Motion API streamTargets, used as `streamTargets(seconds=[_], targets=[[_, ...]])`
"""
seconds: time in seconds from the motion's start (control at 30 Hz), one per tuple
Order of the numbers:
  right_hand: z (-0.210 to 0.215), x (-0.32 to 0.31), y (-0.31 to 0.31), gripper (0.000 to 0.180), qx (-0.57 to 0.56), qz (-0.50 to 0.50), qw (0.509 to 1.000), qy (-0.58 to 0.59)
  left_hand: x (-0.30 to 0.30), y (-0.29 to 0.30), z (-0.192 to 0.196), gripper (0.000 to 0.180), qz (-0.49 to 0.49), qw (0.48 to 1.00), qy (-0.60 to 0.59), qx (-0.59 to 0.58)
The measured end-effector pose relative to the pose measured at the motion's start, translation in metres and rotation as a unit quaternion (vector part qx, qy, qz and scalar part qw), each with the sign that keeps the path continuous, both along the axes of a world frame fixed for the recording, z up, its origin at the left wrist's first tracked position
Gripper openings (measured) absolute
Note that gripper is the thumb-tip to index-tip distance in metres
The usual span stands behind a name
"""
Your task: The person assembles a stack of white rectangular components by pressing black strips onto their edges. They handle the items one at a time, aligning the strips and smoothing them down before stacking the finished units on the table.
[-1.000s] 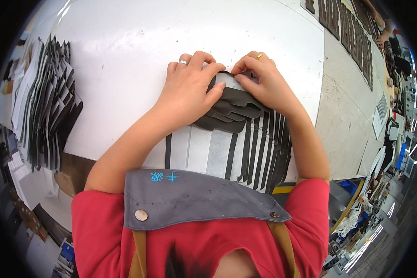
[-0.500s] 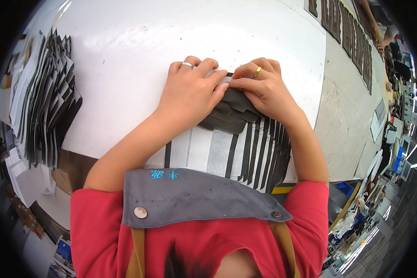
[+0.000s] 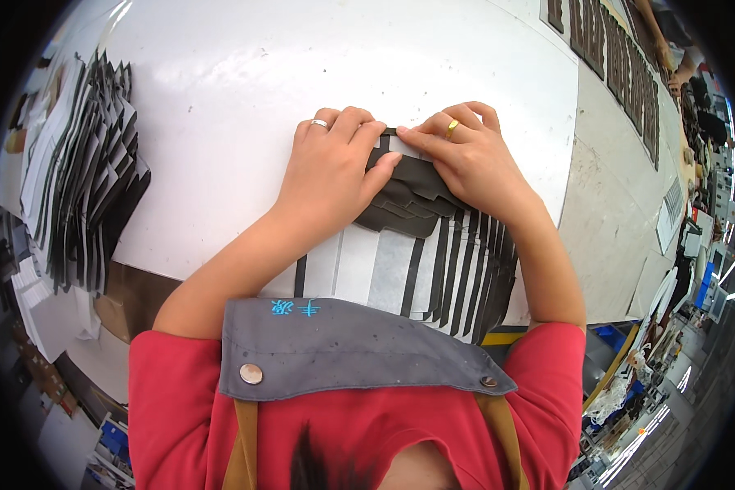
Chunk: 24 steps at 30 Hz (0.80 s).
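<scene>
Dark grey, leather-like panels with white backing lie fanned in an overlapping stack point(image 3: 412, 196) on the table in front of me. At the far edge of the top panel point(image 3: 416, 169) runs a narrow dark strip, with white backing below it. My left hand point(image 3: 327, 163) is curled over that edge, forefinger at the strip and thumb lower down on the panel. Close beside it, my right hand point(image 3: 469, 155) pinches the strip with thumb and forefinger. Both hands' other fingers are bent, and the right palm hides part of the stack.
A tall pile of similar black and white panels point(image 3: 90, 171) stands at the left table edge. Beyond the white tabletop point(image 3: 220, 106), a board of dark strips point(image 3: 616, 73) lies at the far right, near another person's arm point(image 3: 657, 37).
My left forefinger has moved slightly left and away from the right fingertips, and the left thumb sits lower on the panel. More of the dark far edge shows between my hands.
</scene>
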State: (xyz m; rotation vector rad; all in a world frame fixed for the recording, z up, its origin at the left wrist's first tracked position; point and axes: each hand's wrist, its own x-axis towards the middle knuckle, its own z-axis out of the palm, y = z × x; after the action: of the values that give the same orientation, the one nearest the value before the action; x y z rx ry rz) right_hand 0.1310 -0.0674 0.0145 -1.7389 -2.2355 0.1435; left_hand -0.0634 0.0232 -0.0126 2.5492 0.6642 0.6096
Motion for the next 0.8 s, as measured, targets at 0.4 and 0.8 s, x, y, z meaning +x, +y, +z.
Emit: streamTargets(seconds=[0.4, 0.8], targets=[[0.003, -0.008, -0.002, 0.032, -0.018, -0.018, 0.998, -0.051, 0.000, 0.000, -0.003, 0.020, -0.022, 0.997, -0.011, 0.067], [0.001, -0.012, -0.001, 0.034, -0.007, -0.017, 0.996, -0.087, 0.000, -0.001, -0.006, 0.027, -0.003, 0.999, -0.043, 0.014]])
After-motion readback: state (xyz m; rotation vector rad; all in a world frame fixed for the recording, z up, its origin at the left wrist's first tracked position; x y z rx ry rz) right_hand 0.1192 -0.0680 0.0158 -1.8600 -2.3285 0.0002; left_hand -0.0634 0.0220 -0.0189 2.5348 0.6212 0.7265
